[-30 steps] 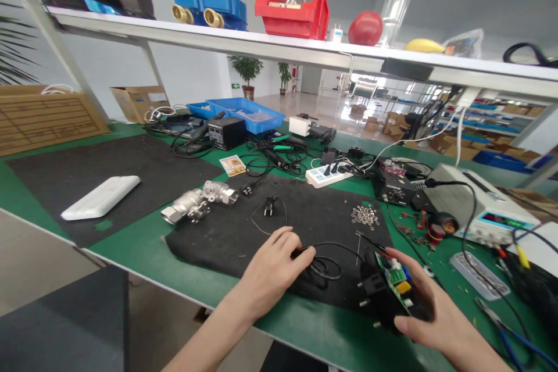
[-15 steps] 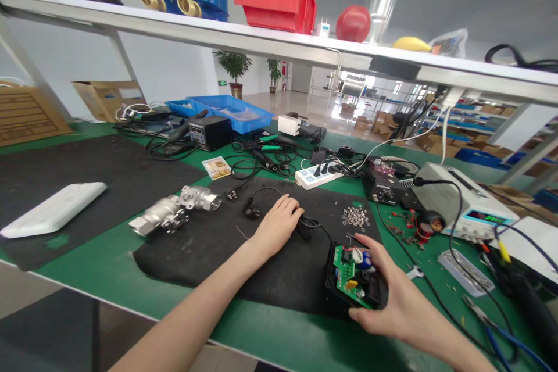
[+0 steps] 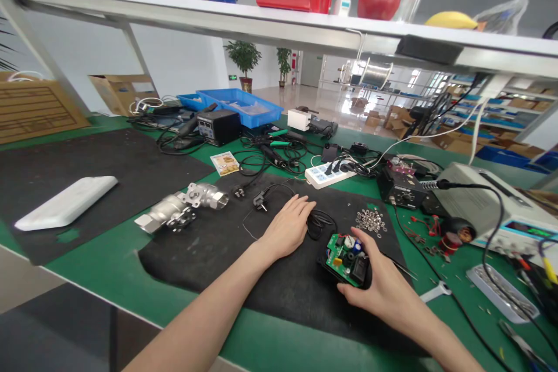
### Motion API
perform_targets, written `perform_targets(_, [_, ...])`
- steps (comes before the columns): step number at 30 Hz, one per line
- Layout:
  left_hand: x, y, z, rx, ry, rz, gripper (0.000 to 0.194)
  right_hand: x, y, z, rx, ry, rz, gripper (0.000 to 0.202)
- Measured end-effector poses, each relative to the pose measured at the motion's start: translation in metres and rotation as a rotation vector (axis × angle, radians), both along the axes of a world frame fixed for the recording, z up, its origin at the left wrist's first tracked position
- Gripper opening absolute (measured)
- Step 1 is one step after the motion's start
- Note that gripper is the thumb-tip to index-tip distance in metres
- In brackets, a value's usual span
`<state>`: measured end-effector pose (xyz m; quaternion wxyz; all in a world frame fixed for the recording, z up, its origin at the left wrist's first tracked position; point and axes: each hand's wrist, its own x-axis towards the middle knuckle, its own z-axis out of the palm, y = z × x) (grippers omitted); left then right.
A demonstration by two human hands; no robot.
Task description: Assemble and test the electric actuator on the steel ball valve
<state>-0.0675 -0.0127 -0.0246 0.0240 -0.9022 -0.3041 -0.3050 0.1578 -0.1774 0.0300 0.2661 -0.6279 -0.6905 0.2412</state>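
Observation:
My right hand (image 3: 370, 270) grips a black housing with a green circuit board (image 3: 342, 257) in it, thumb at the near side and fingers at the far side. Blue, white and yellow components stand on the board, which faces up. My left hand (image 3: 291, 224) lies with fingers stretched out on the black mat (image 3: 209, 261). Beside its fingertips is a coiled black cable (image 3: 321, 221); whether they touch it I cannot tell. The cable's plug (image 3: 260, 202) rests beyond that hand. Partly behind my right wrist, a thin pointed metal tool (image 3: 403, 269) shows.
Metal valve bodies (image 3: 168, 212) lie at left, near a white slab (image 3: 65, 203). Small metal rings (image 3: 370, 221) are scattered at right, with a wrench (image 3: 436, 292), a tray of small parts (image 3: 501, 293) and a power supply (image 3: 488, 203). A power strip (image 3: 329, 173) sits behind. A shelf (image 3: 279, 26) crosses above.
The camera view has shifted, so the bench appears displaced. My right hand has moved the housing slightly left and away from the front edge. My left hand stays on the mat.

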Motion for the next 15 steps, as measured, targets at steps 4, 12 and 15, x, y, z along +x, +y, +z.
perform_targets(4, [0.0,-0.004,0.005,0.057,-0.088,0.038,0.06,-0.002,-0.004,-0.005,0.008,-0.019,-0.013,0.101])
perform_targets(12, [-0.018,-0.032,0.046,0.294,-0.417,0.135,0.045,0.019,-0.049,-0.015,0.155,-0.075,-0.167,0.084])
perform_targets(15, [-0.039,-0.062,0.061,0.361,-0.573,0.221,0.046,0.04,-0.079,-0.036,0.252,-0.071,-0.263,0.066])
